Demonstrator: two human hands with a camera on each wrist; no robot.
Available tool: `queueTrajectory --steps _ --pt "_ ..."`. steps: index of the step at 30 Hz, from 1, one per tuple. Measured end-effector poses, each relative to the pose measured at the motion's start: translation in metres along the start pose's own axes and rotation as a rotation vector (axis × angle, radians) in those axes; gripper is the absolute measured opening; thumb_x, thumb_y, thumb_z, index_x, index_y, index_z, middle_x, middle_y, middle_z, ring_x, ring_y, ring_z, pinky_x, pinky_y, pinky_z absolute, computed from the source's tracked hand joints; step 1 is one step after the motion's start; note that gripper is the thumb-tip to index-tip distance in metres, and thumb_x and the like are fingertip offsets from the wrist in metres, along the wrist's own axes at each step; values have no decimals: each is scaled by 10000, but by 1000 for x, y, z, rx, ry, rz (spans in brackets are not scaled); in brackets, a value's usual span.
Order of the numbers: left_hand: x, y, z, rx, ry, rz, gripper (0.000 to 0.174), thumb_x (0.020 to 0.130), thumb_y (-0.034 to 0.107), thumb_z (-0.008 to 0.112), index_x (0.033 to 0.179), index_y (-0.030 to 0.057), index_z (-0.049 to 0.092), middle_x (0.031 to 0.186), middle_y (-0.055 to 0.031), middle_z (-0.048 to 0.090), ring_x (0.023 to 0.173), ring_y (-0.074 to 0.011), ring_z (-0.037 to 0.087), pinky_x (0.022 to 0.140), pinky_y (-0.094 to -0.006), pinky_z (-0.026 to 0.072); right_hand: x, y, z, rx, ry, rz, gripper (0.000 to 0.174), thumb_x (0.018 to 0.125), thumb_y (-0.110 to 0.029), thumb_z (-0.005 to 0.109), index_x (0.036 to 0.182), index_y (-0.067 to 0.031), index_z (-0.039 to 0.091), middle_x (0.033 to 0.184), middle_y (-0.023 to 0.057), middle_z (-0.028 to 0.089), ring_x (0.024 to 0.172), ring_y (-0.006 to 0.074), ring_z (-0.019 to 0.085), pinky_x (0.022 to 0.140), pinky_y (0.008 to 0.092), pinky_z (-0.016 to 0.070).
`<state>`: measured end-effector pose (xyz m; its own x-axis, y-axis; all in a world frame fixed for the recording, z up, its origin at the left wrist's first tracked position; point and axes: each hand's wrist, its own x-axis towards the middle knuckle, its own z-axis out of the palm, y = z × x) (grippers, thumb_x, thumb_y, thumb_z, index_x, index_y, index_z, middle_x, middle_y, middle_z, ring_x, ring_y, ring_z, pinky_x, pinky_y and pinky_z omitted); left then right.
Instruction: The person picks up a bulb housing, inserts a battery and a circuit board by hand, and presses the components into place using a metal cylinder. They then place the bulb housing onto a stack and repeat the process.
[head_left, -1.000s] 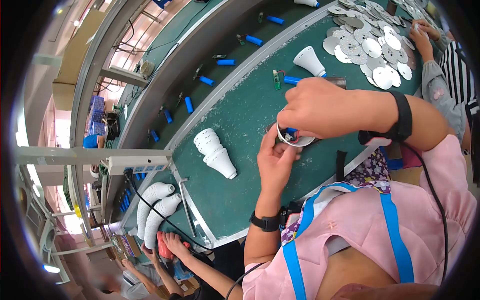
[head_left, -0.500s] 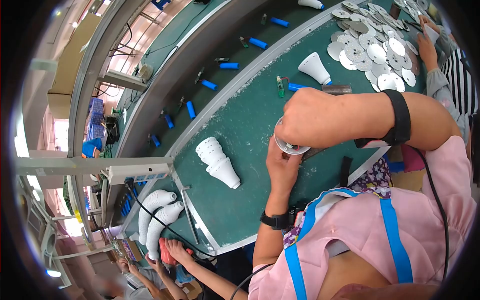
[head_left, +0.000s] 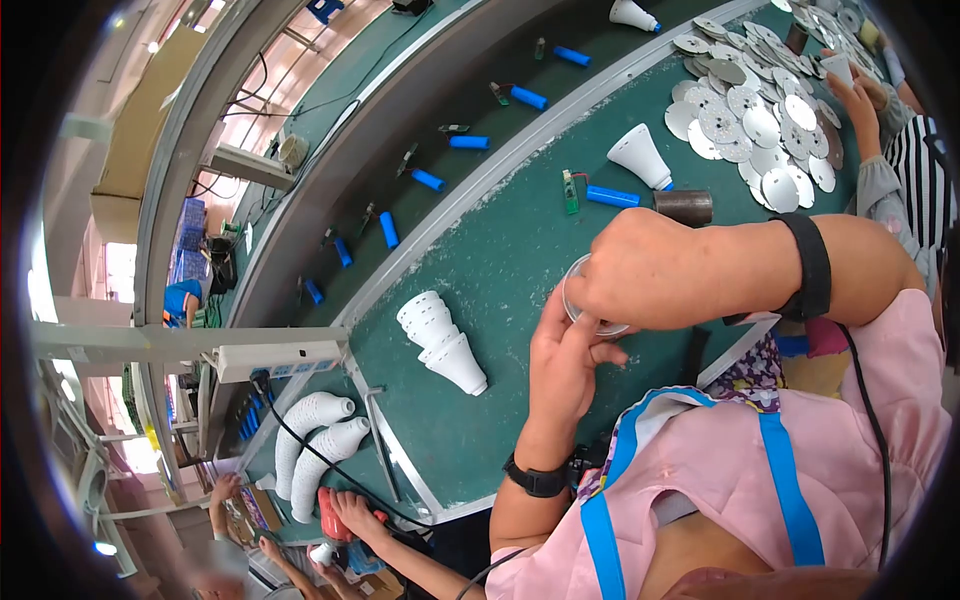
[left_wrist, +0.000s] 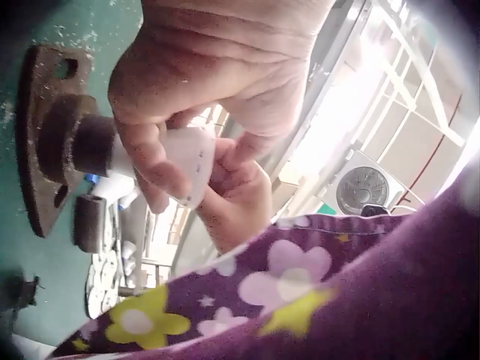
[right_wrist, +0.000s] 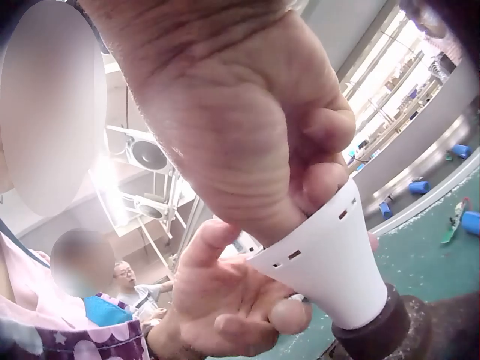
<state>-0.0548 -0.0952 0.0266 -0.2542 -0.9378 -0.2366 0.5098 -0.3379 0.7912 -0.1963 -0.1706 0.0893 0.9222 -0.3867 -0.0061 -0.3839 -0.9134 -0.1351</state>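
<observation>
- While the green desk is spreading below, its edge is running toward four o'clock from the hands, and surface is showing toward ten, seemingly offering elbow room.
- Metal discs are lying piled toward one o'clock, probably limiting sideways swings there.
- The right hand is reaching inside the rim with bent fingers; whether they are pinching anything is staying hidden.
- The left hand is gripping the outside, its fingers curling round the wall.
- The white housing is standing between both hands, looking light, stiff and slightly slippery; its smooth side is offering the best hold, its slotted rim seeming weaker.
- A dark socket is surrounding its narrow end.
- A blue cylinder is lying near twelve o'clock.
</observation>
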Motion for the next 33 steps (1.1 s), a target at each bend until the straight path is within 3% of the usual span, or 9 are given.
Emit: queueTrajectory --steps 7,9,10,12,16,22,25,27,33 --pt "6 -3 -2 71 116 -27 326 865 132 488 1155 -9 440 941 -152 601 716 -228 646 512 -236 546 -8 1 3 41 -64 90 221 645 -184 642 803 -45 574 707 87 615 700 246 619 566 327 487" --pt "7 -1 -3 63 102 -62 365 855 96 488 1197 -3 410 977 -146 590 732 -225 644 522 -231 541 -30 14 6 330 438 29 295 659 -190 664 908 -61 572 803 82 607 775 258 590 655 348 479" --pt "7 0 -4 53 88 -93 412 845 61 488 1239 2 380 1013 -139 578 748 -222 642 532 -226 536 -43 20 13 327 432 23 295 659 -190 664 908 -61 572 803 82 607 775 258 590 655 348 479" --pt "7 0 -3 67 110 -87 414 842 57 486 1238 -1 379 1019 -143 577 750 -225 642 532 -228 536 -72 34 39 116 503 522 405 671 -206 673 1026 -89 516 940 89 567 889 237 538 750 358 446" --pt "6 -1 0 87 142 -79 413 837 54 483 1233 -6 383 1026 -148 575 752 -229 642 531 -235 537 -96 38 95 -118 424 609 496 661 -184 683 1109 -103 486 995 84 527 893 249 506 761 366 428" --pt "5 -1 0 65 140 -75 414 835 57 491 1231 -2 385 1028 -143 574 752 -224 642 533 -233 534 -92 56 121 -325 400 586 598 653 -157 687 1200 -122 450 1015 86 488 896 257 488 750 374 409" --pt "5 -2 0 75 134 -66 420 834 63 501 1234 5 386 1024 -137 574 750 -219 641 536 -230 533 -93 56 111 -107 361 549 620 638 -134 684 1212 -135 448 976 95 490 889 247 489 735 365 411" --pt "6 -3 -1 78 139 -63 420 834 68 505 1232 6 389 1024 -134 574 747 -213 640 538 -228 533 -84 42 88 211 528 499 591 616 -107 674 1178 -140 492 883 98 503 801 240 509 650 342 428" --pt "6 -2 1 73 120 -56 400 842 89 502 1224 19 405 1011 -120 577 734 -192 636 538 -221 528 -44 0 3 306 833 148 496 591 -115 682 1074 -153 577 720 80 479 635 234 503 507 313 421"
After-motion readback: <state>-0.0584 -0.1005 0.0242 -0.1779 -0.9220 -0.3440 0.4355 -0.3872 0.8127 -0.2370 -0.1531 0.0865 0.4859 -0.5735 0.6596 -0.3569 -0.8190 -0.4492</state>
